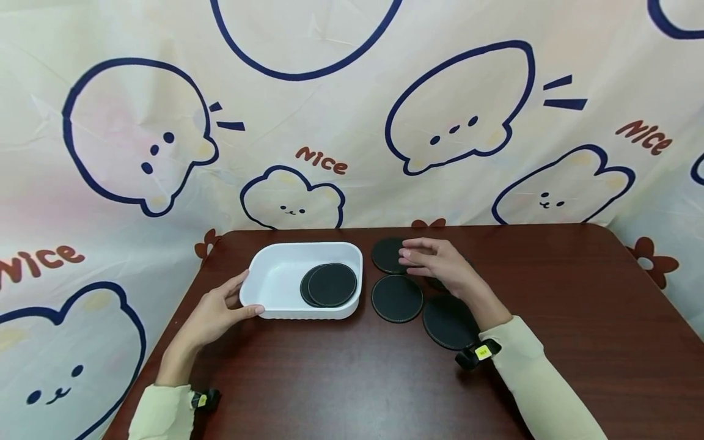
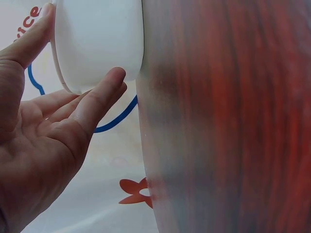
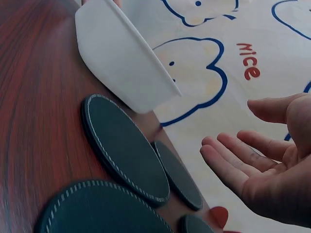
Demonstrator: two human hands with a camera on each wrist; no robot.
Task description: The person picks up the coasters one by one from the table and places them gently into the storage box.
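Observation:
A white plastic tray [image 1: 275,278] stands on the table with two round black coasters [image 1: 332,285] overlapping inside it. My left hand [image 1: 216,315] grips its left end, thumb at the near corner and fingers along the end wall. In the left wrist view, fingertips [image 2: 115,75] rest against the outside of the tray [image 2: 99,43]. My right hand [image 1: 440,263] hovers over more black coasters, fingers loosely extended and holding nothing. Stitching rings the edge of a nearby coaster [image 3: 126,148]. Behind the right hand and forearm, some coasters are partly hidden.
Right of the tray lie several coasters, among them one at the back [image 1: 385,255], a middle one [image 1: 397,298] and a near one [image 1: 448,322]. The dark wooden table [image 1: 341,379] ends at a printed cloth backdrop [image 1: 363,201].

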